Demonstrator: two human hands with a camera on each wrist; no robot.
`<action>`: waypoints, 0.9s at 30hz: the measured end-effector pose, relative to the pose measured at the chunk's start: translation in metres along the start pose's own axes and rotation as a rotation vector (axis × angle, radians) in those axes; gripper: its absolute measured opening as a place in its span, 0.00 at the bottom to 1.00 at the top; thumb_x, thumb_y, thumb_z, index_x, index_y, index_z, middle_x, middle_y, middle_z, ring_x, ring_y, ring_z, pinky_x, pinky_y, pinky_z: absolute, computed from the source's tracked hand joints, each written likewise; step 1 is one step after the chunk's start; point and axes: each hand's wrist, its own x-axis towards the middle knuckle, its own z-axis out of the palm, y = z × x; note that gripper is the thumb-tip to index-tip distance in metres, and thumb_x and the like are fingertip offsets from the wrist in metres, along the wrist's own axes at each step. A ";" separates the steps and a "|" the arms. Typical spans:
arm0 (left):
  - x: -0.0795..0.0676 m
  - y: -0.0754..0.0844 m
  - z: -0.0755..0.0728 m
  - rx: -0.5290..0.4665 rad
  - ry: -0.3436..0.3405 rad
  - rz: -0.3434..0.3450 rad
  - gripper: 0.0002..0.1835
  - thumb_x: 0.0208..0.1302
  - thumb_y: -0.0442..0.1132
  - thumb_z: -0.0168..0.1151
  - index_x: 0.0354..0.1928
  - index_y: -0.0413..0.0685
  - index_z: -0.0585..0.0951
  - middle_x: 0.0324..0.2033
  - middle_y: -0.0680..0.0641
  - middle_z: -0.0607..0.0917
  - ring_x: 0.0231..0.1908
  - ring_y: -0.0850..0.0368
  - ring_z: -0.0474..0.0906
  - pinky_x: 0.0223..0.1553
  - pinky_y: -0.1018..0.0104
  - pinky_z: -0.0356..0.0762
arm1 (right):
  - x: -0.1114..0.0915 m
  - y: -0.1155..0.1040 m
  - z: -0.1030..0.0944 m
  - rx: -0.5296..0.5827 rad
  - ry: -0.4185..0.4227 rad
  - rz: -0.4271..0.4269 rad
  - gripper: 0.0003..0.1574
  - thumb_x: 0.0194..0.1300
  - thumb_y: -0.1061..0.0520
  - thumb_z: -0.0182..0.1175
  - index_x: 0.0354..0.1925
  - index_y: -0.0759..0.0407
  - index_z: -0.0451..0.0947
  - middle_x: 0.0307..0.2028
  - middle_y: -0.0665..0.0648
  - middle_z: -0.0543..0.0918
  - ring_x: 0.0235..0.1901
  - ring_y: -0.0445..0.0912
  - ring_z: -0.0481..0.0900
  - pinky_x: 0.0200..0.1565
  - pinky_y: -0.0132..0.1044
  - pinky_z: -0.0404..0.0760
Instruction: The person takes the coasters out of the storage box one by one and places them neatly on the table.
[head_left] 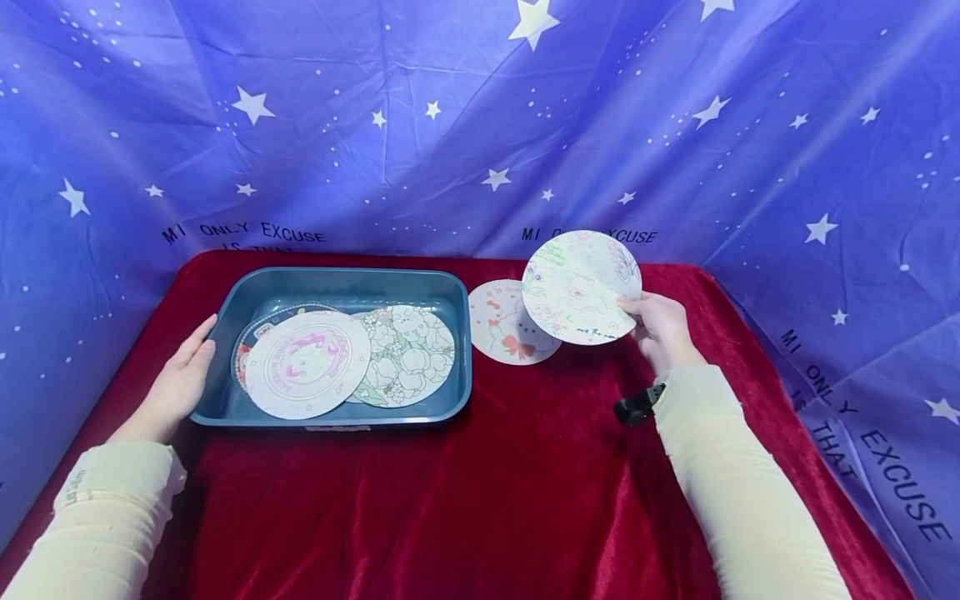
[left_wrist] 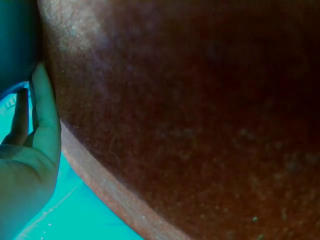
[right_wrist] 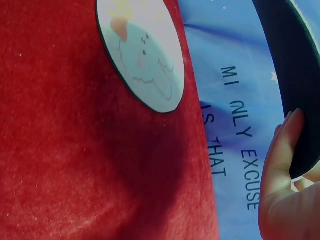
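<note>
My right hand (head_left: 663, 329) pinches the edge of a white round mouse pad (head_left: 577, 287) with pastel line drawings, held raised and tilted above the cloth. Its dark backing (right_wrist: 295, 85) faces the right wrist camera. Behind and below it, another round mouse pad (head_left: 510, 329) with a red bow lies on the cloth, partly covered in the head view. My left hand (head_left: 176, 383) rests against the left side of a blue tray (head_left: 345, 279), fingers extended. Inside the tray, a pad with a pink print (head_left: 307, 367) overlaps a dark-rimmed one (head_left: 243, 342) and a green floral one (head_left: 416, 354).
Dark red velvet cloth (head_left: 420, 508) covers the table. A blue star-printed curtain (head_left: 420, 150) rises behind it and along both sides. A black strap piece (head_left: 637, 406) sits at my right wrist.
</note>
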 end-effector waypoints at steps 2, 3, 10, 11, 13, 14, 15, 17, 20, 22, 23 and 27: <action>0.000 0.000 0.000 0.003 -0.001 0.001 0.31 0.80 0.51 0.29 0.78 0.52 0.40 0.75 0.27 0.42 0.74 0.26 0.35 0.68 0.24 0.37 | 0.000 0.000 -0.003 0.018 0.005 0.007 0.17 0.65 0.74 0.55 0.27 0.57 0.80 0.21 0.50 0.85 0.21 0.39 0.82 0.25 0.29 0.81; 0.000 0.000 0.000 0.004 -0.001 0.000 0.31 0.80 0.51 0.29 0.78 0.52 0.40 0.75 0.27 0.42 0.74 0.26 0.35 0.68 0.24 0.37 | 0.000 0.000 -0.004 0.027 0.012 0.011 0.18 0.65 0.74 0.55 0.26 0.57 0.81 0.21 0.50 0.85 0.20 0.39 0.82 0.25 0.29 0.81; 0.000 -0.001 0.000 0.012 0.005 -0.002 0.31 0.80 0.50 0.29 0.78 0.52 0.40 0.75 0.27 0.42 0.74 0.27 0.35 0.69 0.26 0.37 | 0.000 0.003 -0.010 0.091 0.046 0.020 0.18 0.65 0.75 0.55 0.25 0.58 0.81 0.20 0.51 0.85 0.21 0.39 0.82 0.25 0.30 0.81; 0.000 0.000 0.000 0.011 0.004 -0.002 0.31 0.80 0.50 0.29 0.78 0.52 0.40 0.75 0.27 0.42 0.74 0.27 0.35 0.69 0.26 0.37 | -0.001 0.003 -0.011 0.104 0.048 0.020 0.18 0.65 0.75 0.55 0.25 0.59 0.81 0.21 0.51 0.85 0.21 0.39 0.82 0.25 0.30 0.81; 0.000 0.000 0.000 0.012 0.004 -0.001 0.31 0.80 0.50 0.28 0.78 0.52 0.40 0.75 0.27 0.42 0.74 0.27 0.35 0.69 0.26 0.37 | -0.001 0.004 -0.013 0.131 0.050 0.021 0.18 0.65 0.75 0.55 0.25 0.59 0.82 0.21 0.51 0.85 0.22 0.40 0.82 0.25 0.30 0.81; 0.000 0.000 0.000 0.011 0.003 -0.001 0.31 0.80 0.50 0.28 0.78 0.52 0.40 0.75 0.27 0.42 0.74 0.27 0.34 0.69 0.26 0.37 | -0.001 0.005 -0.014 0.142 0.052 0.022 0.19 0.65 0.76 0.55 0.24 0.60 0.82 0.21 0.52 0.85 0.22 0.40 0.83 0.25 0.30 0.81; 0.000 0.000 0.000 0.011 0.001 0.000 0.31 0.80 0.50 0.28 0.78 0.51 0.40 0.75 0.27 0.42 0.74 0.27 0.34 0.69 0.26 0.37 | -0.001 0.005 -0.015 0.148 0.054 0.022 0.19 0.65 0.76 0.55 0.24 0.60 0.82 0.21 0.52 0.85 0.22 0.40 0.83 0.25 0.30 0.81; 0.000 -0.001 0.000 0.010 0.001 0.001 0.31 0.80 0.50 0.28 0.78 0.51 0.40 0.75 0.26 0.42 0.74 0.27 0.34 0.69 0.25 0.37 | 0.000 0.006 -0.017 0.165 0.056 0.025 0.20 0.65 0.76 0.54 0.22 0.60 0.83 0.21 0.52 0.85 0.22 0.40 0.83 0.24 0.30 0.81; 0.000 -0.001 0.000 0.006 -0.001 0.002 0.31 0.80 0.50 0.29 0.78 0.52 0.40 0.75 0.27 0.42 0.74 0.26 0.35 0.69 0.25 0.37 | 0.001 0.007 -0.020 0.189 0.061 0.027 0.21 0.65 0.76 0.53 0.22 0.61 0.83 0.21 0.53 0.85 0.21 0.40 0.83 0.24 0.30 0.82; 0.000 -0.002 0.000 0.004 -0.003 0.005 0.31 0.80 0.50 0.29 0.78 0.52 0.40 0.75 0.27 0.42 0.74 0.26 0.35 0.68 0.25 0.37 | 0.002 0.007 -0.022 0.204 0.065 0.030 0.22 0.65 0.77 0.53 0.21 0.61 0.83 0.21 0.53 0.85 0.21 0.40 0.83 0.24 0.31 0.82; 0.000 -0.002 0.000 0.002 -0.003 0.004 0.31 0.80 0.50 0.29 0.78 0.51 0.40 0.75 0.27 0.42 0.74 0.26 0.35 0.69 0.25 0.37 | 0.003 0.007 -0.023 0.214 0.065 0.032 0.22 0.65 0.77 0.52 0.21 0.61 0.82 0.21 0.53 0.85 0.22 0.41 0.83 0.25 0.31 0.82; 0.000 -0.001 -0.001 -0.003 -0.004 0.008 0.31 0.80 0.51 0.29 0.78 0.51 0.40 0.75 0.27 0.41 0.74 0.26 0.34 0.68 0.24 0.37 | 0.004 0.009 -0.025 0.221 0.084 0.039 0.21 0.65 0.77 0.53 0.22 0.61 0.82 0.21 0.53 0.85 0.22 0.41 0.83 0.25 0.31 0.83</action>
